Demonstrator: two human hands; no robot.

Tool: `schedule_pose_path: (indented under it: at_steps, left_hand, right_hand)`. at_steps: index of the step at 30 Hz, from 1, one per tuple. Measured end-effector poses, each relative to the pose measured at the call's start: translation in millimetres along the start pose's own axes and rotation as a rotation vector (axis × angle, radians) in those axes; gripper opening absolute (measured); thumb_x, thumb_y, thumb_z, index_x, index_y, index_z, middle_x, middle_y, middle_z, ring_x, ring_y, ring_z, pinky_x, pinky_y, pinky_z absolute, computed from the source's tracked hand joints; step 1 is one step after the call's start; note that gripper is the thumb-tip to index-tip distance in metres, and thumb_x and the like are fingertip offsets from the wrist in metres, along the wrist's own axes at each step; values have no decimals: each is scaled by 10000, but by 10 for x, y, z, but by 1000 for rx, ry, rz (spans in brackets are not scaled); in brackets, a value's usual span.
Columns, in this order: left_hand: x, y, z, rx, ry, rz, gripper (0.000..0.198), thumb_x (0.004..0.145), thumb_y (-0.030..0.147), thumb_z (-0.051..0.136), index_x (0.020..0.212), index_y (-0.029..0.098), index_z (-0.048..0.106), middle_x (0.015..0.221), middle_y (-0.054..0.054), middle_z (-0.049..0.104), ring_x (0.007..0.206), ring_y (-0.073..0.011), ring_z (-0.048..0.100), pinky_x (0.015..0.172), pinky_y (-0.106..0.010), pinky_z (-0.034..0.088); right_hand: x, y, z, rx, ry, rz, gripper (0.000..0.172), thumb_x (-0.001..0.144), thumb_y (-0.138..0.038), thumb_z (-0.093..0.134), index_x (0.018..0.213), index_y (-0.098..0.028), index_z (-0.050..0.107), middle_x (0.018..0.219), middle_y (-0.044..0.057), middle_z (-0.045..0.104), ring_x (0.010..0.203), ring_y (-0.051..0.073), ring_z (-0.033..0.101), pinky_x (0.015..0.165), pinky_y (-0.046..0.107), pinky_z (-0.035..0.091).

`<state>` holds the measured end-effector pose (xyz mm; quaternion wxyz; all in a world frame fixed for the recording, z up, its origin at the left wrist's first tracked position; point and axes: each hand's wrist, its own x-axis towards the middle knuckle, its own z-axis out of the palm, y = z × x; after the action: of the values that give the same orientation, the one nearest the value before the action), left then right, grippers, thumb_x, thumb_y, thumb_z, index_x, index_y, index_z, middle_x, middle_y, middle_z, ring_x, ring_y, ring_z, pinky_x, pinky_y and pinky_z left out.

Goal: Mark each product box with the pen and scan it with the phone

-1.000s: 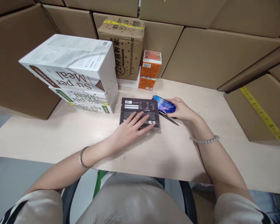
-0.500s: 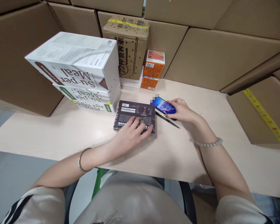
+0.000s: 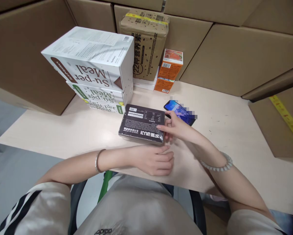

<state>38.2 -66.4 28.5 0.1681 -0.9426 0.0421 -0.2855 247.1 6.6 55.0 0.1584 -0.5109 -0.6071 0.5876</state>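
A flat black box (image 3: 141,123) with white print lies on the pale table (image 3: 87,133) in front of me. My right hand (image 3: 175,129) touches its right edge with the fingertips, fingers loosely apart and holding nothing. My left hand (image 3: 156,160) rests flat on the table near the front edge, just below the black box, fingers together and empty. A phone (image 3: 180,112) with a lit blue screen lies on the table just behind my right hand.
Three stacked white "Su-per Meal" boxes (image 3: 97,70) stand left of the black box. Behind are a taped brown carton (image 3: 146,42) and two stacked orange boxes (image 3: 169,70). Large cardboard cartons (image 3: 234,58) wall in the table's back and sides.
My left hand came off the black box and settled on the table nearer to me. My right hand let go of the phone, which now lies on the table, and moved to the box's right edge.
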Motion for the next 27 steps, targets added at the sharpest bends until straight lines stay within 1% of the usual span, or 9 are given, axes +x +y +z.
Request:
schedule_pose_path:
  at_steps: [3,6,9,11,13,17,21,23,27]
  left_hand:
    - [37,44,30,-74,-9,27,204,1060,178,662,989,226,848,1089,-94,859,1121,-250,810,1059,-419,639]
    - [55,53,29,-90,-5,34,250,1071,165,632,962,242,844,1054,-68,861,1060,-233,816,987,-387,643]
    - [71,70,11,-87,-7,34,309,1085,149,586,955,258,844,1039,-45,860,1041,-227,811,943,-375,638]
    - [89,106,7,-85,-23,43,304,1090,154,586,978,260,848,1066,-61,857,1051,-227,800,940,-376,630]
    - [109,151,22,-93,-15,55,268,1087,172,618,981,252,851,1076,-92,849,1057,-234,786,936,-380,620]
    - [124,198,82,-110,36,63,212,1068,195,681,946,241,849,1008,-115,825,1027,-250,766,894,-385,600]
    - [101,161,93,-124,3,39,266,1092,179,627,973,246,855,1021,-97,839,1024,-240,772,875,-370,593]
    - [87,141,83,-136,-12,32,293,1105,180,598,976,242,853,1022,-89,843,1008,-232,774,868,-365,594]
    - [71,120,73,-189,-28,21,253,1099,184,620,1000,229,849,981,-96,824,941,-216,751,883,-359,587]
  right_hand:
    - [-20,-79,4,76,-28,55,903,791,-438,1004,1411,-260,372,762,-62,715,598,225,758,506,332,635]
    - [-66,-159,-54,83,-64,81,857,746,-386,1043,1299,-273,397,741,-75,716,594,206,768,531,304,662]
    - [-100,-178,-85,64,-122,109,897,710,-376,1068,1297,-264,399,732,-71,736,583,198,767,537,285,668]
    - [-100,-165,-48,63,-145,115,920,707,-378,1071,1333,-258,407,742,-69,744,590,202,775,540,287,673]
    - [-75,-154,42,92,-164,116,946,710,-385,1071,1379,-264,412,750,-79,735,597,205,782,537,293,680]
    - [41,-198,321,168,-213,132,978,741,-388,1059,1440,-266,386,758,-84,723,608,207,791,535,294,689]
    - [214,-332,606,213,-216,116,957,804,-391,1027,1471,-260,355,749,-76,727,590,198,774,530,293,695]
    - [315,-407,733,229,-206,113,995,812,-373,1029,1505,-243,326,734,-74,723,563,183,752,513,273,686]
    - [494,-503,944,290,-170,83,1081,809,-365,1042,1573,-217,290,722,-75,698,554,179,740,472,247,674]
